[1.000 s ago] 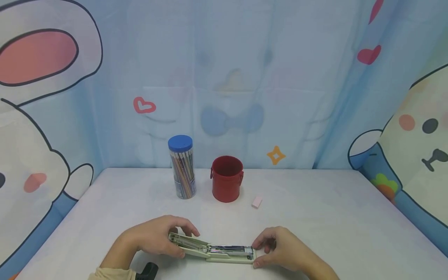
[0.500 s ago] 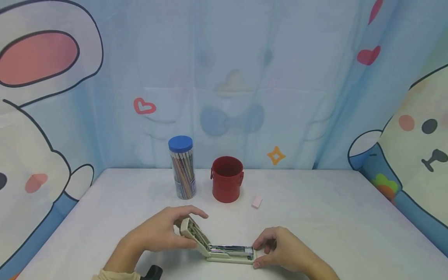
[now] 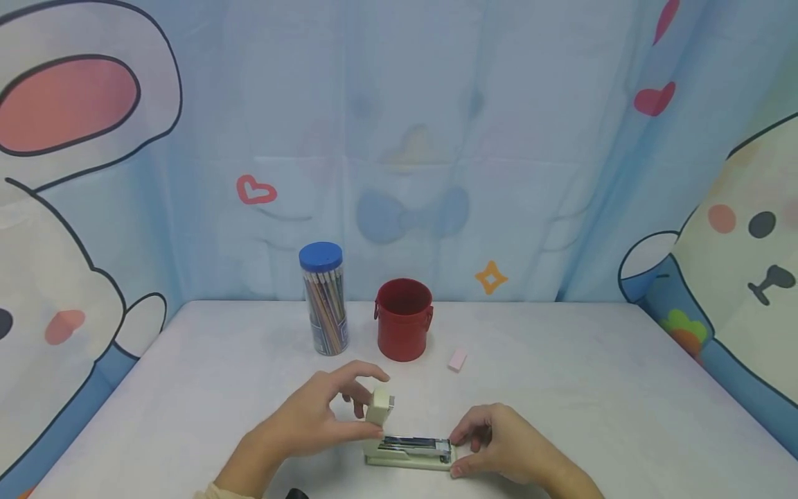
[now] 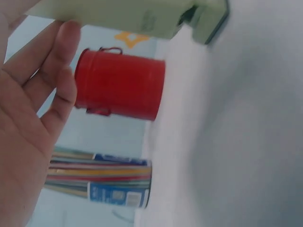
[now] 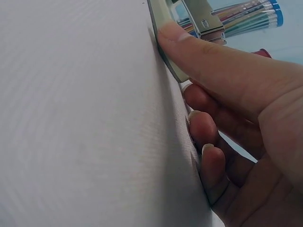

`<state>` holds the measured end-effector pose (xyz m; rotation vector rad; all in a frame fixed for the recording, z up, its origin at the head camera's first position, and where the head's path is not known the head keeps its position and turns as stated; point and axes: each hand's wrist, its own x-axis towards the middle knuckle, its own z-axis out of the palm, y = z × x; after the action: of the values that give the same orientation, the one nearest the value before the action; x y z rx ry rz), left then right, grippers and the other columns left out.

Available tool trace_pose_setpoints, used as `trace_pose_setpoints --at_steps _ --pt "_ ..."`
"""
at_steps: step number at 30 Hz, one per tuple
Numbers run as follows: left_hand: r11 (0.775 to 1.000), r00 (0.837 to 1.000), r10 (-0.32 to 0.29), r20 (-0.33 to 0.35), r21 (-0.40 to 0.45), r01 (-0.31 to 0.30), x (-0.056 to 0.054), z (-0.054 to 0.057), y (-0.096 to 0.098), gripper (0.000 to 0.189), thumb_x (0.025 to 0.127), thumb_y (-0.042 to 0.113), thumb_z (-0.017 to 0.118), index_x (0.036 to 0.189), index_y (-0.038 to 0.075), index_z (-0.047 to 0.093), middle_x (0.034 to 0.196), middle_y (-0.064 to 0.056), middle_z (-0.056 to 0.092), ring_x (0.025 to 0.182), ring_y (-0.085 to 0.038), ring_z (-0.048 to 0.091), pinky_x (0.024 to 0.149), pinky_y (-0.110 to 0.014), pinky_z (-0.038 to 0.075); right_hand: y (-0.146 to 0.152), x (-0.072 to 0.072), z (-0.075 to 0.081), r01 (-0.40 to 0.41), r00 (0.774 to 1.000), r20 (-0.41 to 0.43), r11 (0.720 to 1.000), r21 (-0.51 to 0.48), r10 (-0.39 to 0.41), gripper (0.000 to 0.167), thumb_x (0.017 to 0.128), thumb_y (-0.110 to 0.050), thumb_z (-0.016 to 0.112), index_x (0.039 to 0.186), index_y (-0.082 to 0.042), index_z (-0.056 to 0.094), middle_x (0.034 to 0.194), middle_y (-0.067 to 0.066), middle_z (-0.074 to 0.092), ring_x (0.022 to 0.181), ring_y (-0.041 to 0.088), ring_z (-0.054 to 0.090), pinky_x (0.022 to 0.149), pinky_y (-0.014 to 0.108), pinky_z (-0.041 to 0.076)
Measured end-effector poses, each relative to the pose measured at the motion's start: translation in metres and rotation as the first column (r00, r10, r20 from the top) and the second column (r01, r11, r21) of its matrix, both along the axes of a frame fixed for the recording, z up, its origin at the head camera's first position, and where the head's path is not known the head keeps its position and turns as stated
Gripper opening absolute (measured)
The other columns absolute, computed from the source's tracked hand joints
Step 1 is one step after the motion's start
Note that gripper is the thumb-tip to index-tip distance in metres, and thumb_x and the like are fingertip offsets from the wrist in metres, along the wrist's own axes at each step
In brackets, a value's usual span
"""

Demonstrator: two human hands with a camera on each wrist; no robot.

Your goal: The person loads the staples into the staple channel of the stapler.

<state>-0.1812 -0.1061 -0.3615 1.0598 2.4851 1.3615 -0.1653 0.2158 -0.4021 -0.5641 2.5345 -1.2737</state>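
Observation:
A pale green stapler (image 3: 408,459) lies on the white table, its top arm (image 3: 379,407) swung up nearly upright and the metal staple channel (image 3: 414,445) exposed. My left hand (image 3: 318,416) holds the raised arm between thumb and fingers; in the left wrist view the stapler's side (image 4: 128,16) runs along the top. My right hand (image 3: 501,443) pinches the right end of the base, its thumb lying along the base edge (image 5: 165,52) in the right wrist view, with the other fingers curled close to the tabletop.
Behind the stapler stand a clear tube of pencils (image 3: 327,312) with a blue lid and a red bucket (image 3: 403,333) with small side handles. A small pink eraser-like block (image 3: 457,360) lies right of the bucket. A patterned blue curtain (image 3: 530,138) hangs behind the table (image 3: 623,388).
My left hand has moved right and up, swinging the stapler's top arm from lying nearly flat at the left to almost upright. The right hand stays on the base.

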Motion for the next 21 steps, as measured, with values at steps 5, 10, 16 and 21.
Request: trace_pose_setpoints --at_steps 5,10,16,21 --pt "0.999 0.999 -0.030 -0.044 0.037 0.031 0.002 -0.005 0.011 0.052 0.085 0.036 0.082 0.130 0.031 0.056 0.096 0.017 0.072 0.082 -0.009 0.062 0.069 -0.041 0.052 0.000 -0.001 0.000 -0.003 1.000 0.004 1.000 0.003 0.003 0.030 0.067 -0.023 0.095 0.089 -0.016 0.076 0.077 -0.003 0.062 0.069 0.011 0.054 0.061 0.025 0.045" --pt "0.996 0.992 -0.073 -0.105 0.052 0.079 0.003 -0.013 0.025 0.044 0.086 0.036 0.081 0.125 0.030 0.061 0.091 0.018 0.070 0.077 -0.004 0.058 0.068 -0.037 0.052 0.000 -0.001 0.000 -0.005 1.000 0.002 1.000 0.011 0.005 0.030 0.068 -0.024 0.094 0.091 -0.017 0.076 0.076 -0.003 0.061 0.069 0.011 0.054 0.060 0.025 0.045" --pt "0.993 0.985 -0.095 -0.146 0.054 0.104 0.004 -0.020 0.034 0.032 0.088 0.033 0.079 0.118 0.028 0.070 0.089 0.019 0.065 0.074 -0.001 0.054 0.064 -0.026 0.049 -0.001 0.000 0.002 -0.013 1.000 -0.006 1.000 0.012 0.013 0.029 0.069 -0.024 0.094 0.091 -0.017 0.075 0.078 -0.003 0.063 0.069 0.011 0.054 0.061 0.025 0.045" --pt "0.991 0.984 -0.131 -0.125 0.016 0.134 0.005 -0.023 0.039 0.029 0.091 0.034 0.075 0.119 0.026 0.073 0.082 0.019 0.060 0.072 0.002 0.050 0.064 -0.019 0.046 -0.001 0.001 0.002 -0.020 1.000 -0.009 1.000 0.001 0.020 0.029 0.070 -0.023 0.093 0.091 -0.016 0.075 0.081 -0.004 0.065 0.069 0.010 0.055 0.061 0.025 0.046"
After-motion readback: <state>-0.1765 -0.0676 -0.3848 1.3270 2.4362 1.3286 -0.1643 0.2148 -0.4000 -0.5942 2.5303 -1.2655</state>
